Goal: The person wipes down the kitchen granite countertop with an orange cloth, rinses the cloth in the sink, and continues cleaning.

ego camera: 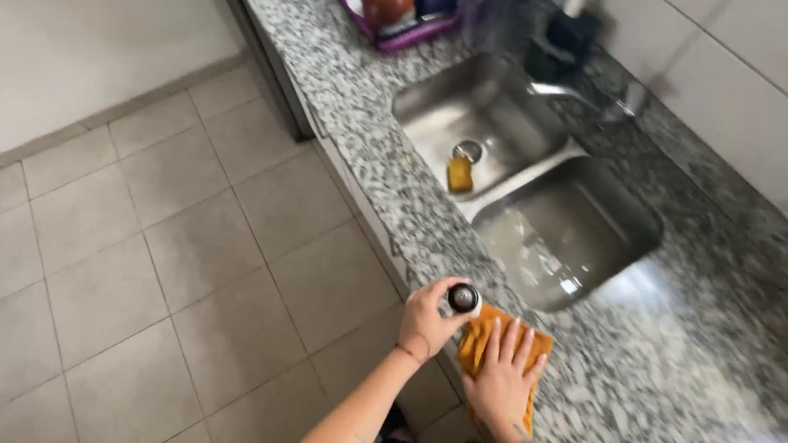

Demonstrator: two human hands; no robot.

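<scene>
Pressing down flat, the right hand [504, 378] is lying with fingers spread on an orange cloth [483, 343], soft and crumpled, at the front edge of the speckled gray stone counter [683, 389]. The left hand [425, 321] is curling around a small bottle [463, 299] with a round dark shiny top, just beside the cloth. Fingers are hiding most of the bottle. Behind them, a shiny metal sink [595, 201] with two bowls is holding a yellow sponge [459, 174]. A purple rack [401, 32] is looking blurry and cut off at the top.

Sponge [460, 174] in sink [443, 98], cloth [479, 338] on counter [685, 371]
</scene>
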